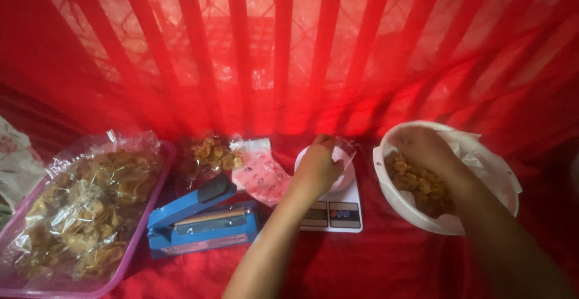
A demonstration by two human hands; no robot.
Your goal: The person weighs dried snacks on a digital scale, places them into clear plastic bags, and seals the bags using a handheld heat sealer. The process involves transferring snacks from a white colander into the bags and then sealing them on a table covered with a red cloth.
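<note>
Right hand was down in the white bowl closing on brittle, light chips, left hand pinching the flimsy, slippery clear bag at its mouth on the scale.

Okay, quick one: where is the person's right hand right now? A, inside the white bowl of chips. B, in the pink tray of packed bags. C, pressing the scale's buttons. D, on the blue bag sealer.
A: the right hand reaches into the white bowl and rests on the chips there.
</note>
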